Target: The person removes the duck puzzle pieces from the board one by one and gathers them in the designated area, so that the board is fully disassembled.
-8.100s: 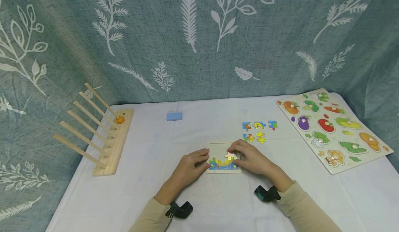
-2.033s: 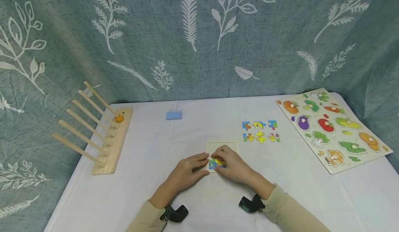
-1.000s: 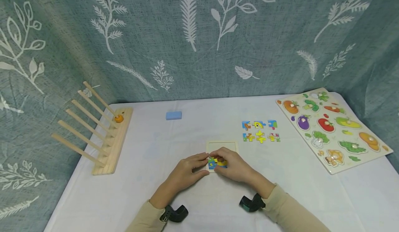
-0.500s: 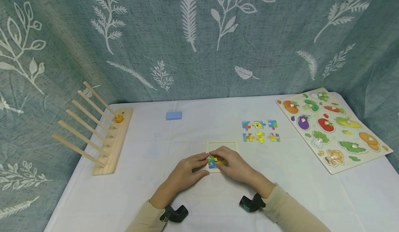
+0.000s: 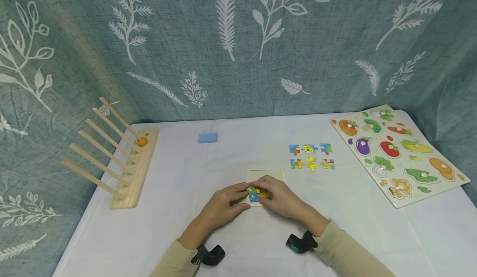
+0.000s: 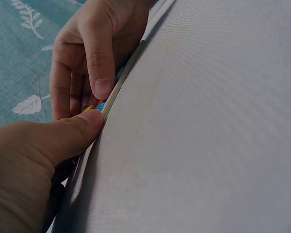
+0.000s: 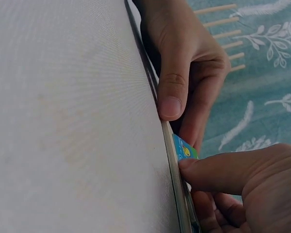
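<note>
A small wooden puzzle frame (image 5: 281,174) lies on the white table, with blue, green and yellow pieces in its lower part. My left hand (image 5: 223,204) holds the frame's left side, thumb at the near corner. My right hand (image 5: 277,196) reaches over the frame and pinches at a yellow and blue jigsaw piece (image 5: 265,194), mostly hidden by its fingers. Left of that fingertip a blue-green corner piece (image 5: 254,195) shows. From the right wrist view, the right thumb (image 7: 199,171) touches the frame's near edge beside the blue piece (image 7: 184,147).
Several loose jigsaw pieces (image 5: 311,164) lie in two rows beyond the frame to the right. A vegetable peg board (image 5: 398,165) is at far right. At left stands a wooden rack with upright pegs (image 5: 134,177) and an orange bead (image 5: 142,141). A blue block (image 5: 207,138) sits toward the back.
Since the oldest frame, a pinkish piece has gone from the puzzle frame to the loose rows. The frame shifted slightly left. My right hand moved left over it; lately its fingers shift only slightly.
</note>
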`<act>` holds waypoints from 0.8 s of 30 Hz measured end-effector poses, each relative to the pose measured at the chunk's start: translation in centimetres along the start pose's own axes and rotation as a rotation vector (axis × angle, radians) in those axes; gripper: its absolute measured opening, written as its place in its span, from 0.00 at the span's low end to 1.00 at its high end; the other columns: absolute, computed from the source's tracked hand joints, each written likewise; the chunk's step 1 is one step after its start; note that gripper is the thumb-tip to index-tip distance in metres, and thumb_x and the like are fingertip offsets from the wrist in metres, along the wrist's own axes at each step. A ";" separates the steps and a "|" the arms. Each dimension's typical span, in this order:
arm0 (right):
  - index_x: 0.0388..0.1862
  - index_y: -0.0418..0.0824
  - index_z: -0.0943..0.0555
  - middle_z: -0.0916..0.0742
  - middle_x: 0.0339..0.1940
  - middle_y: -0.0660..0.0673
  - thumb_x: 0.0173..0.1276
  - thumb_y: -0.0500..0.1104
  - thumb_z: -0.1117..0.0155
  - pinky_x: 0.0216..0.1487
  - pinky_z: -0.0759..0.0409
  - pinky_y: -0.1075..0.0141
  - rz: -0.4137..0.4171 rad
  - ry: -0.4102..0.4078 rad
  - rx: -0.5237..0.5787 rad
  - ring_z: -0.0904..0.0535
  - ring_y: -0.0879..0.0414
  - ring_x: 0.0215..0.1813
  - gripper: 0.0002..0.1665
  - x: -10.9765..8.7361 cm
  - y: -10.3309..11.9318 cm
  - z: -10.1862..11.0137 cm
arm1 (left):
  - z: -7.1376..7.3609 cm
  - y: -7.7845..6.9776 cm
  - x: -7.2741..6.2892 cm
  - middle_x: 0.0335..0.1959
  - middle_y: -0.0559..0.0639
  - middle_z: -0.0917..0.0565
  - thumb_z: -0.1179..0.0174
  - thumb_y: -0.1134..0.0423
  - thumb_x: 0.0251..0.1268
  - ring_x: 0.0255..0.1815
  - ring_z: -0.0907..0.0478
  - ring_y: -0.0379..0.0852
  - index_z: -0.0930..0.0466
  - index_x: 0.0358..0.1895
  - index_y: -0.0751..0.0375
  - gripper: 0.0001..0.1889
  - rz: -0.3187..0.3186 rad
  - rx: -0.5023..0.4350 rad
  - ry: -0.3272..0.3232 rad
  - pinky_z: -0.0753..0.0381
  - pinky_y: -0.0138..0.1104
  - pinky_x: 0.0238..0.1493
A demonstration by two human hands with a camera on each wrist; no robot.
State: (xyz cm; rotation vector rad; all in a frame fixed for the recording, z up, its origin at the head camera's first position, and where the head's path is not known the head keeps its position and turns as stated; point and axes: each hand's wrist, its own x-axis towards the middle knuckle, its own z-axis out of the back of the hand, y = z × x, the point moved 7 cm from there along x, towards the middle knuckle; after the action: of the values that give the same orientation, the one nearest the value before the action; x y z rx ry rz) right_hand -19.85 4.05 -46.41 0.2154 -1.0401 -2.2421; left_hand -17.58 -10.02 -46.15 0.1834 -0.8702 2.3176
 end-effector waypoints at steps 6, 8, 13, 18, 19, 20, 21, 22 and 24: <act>0.63 0.40 0.25 0.19 0.51 0.48 0.63 0.35 0.35 0.49 0.20 0.66 0.009 -0.008 0.006 0.24 0.59 0.47 0.27 -0.1 -0.1 -0.1 | 0.0 0.0 0.0 0.58 0.56 0.21 0.31 0.58 0.55 0.60 0.23 0.51 0.18 0.52 0.67 0.23 0.002 -0.006 0.004 0.21 0.41 0.58; 0.64 0.39 0.26 0.20 0.52 0.47 0.63 0.35 0.36 0.51 0.20 0.64 0.014 -0.001 0.004 0.23 0.57 0.50 0.28 -0.1 0.0 -0.1 | 0.0 0.0 0.0 0.58 0.56 0.21 0.31 0.58 0.54 0.60 0.23 0.50 0.18 0.52 0.67 0.23 0.002 -0.007 0.003 0.21 0.41 0.58; 0.66 0.37 0.29 0.21 0.53 0.47 0.64 0.36 0.38 0.54 0.21 0.61 0.010 0.035 -0.022 0.23 0.55 0.53 0.30 -0.1 0.1 -0.3 | -0.1 0.0 0.0 0.58 0.55 0.20 0.31 0.58 0.54 0.60 0.23 0.50 0.18 0.51 0.67 0.22 -0.004 -0.010 0.001 0.21 0.41 0.58; 0.67 0.37 0.29 0.21 0.53 0.47 0.65 0.37 0.37 0.54 0.21 0.61 -0.001 0.045 -0.029 0.24 0.55 0.54 0.30 0.0 0.1 -0.3 | 0.0 -0.1 0.0 0.58 0.56 0.20 0.31 0.59 0.54 0.60 0.23 0.50 0.18 0.51 0.68 0.22 -0.018 -0.007 -0.007 0.20 0.41 0.57; 0.67 0.37 0.29 0.21 0.53 0.47 0.65 0.37 0.37 0.54 0.21 0.61 -0.001 0.044 -0.026 0.24 0.55 0.54 0.30 0.0 0.1 -0.3 | 0.0 -0.1 0.0 0.58 0.56 0.20 0.31 0.59 0.53 0.60 0.23 0.50 0.18 0.51 0.68 0.22 -0.021 -0.006 -0.009 0.20 0.41 0.57; 0.66 0.37 0.29 0.21 0.53 0.46 0.64 0.37 0.37 0.54 0.21 0.61 0.000 0.043 -0.024 0.24 0.55 0.54 0.30 0.0 0.1 -0.3 | 0.0 -0.1 0.0 0.58 0.56 0.20 0.31 0.59 0.53 0.60 0.23 0.50 0.18 0.51 0.68 0.22 -0.023 -0.006 -0.009 0.20 0.41 0.57; 0.66 0.37 0.29 0.21 0.54 0.46 0.64 0.37 0.37 0.55 0.21 0.60 0.000 0.040 -0.020 0.24 0.55 0.54 0.30 0.0 0.0 -0.3 | 0.0 -0.1 0.0 0.58 0.56 0.21 0.31 0.59 0.53 0.60 0.23 0.50 0.18 0.51 0.68 0.22 -0.024 -0.007 -0.010 0.20 0.41 0.57; 0.66 0.36 0.29 0.21 0.54 0.46 0.64 0.37 0.36 0.54 0.21 0.60 0.000 0.035 -0.017 0.23 0.55 0.54 0.30 0.0 0.0 -0.2 | 0.0 -0.1 0.0 0.58 0.56 0.21 0.31 0.59 0.53 0.60 0.23 0.50 0.18 0.51 0.67 0.22 -0.024 -0.009 -0.010 0.20 0.41 0.57; 0.65 0.36 0.27 0.20 0.54 0.45 0.64 0.37 0.36 0.53 0.21 0.62 -0.003 0.021 -0.008 0.23 0.55 0.52 0.29 0.0 -0.1 -0.2 | 0.0 -0.1 0.1 0.58 0.55 0.21 0.31 0.59 0.53 0.60 0.23 0.50 0.18 0.51 0.67 0.22 -0.026 -0.015 -0.011 0.20 0.41 0.57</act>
State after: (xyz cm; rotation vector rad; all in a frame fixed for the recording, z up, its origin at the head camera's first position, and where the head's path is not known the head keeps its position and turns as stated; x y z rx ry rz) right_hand -19.87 4.01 -46.61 0.2375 -1.0206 -2.2414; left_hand -17.57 -9.93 -46.08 0.1998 -0.8850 2.2877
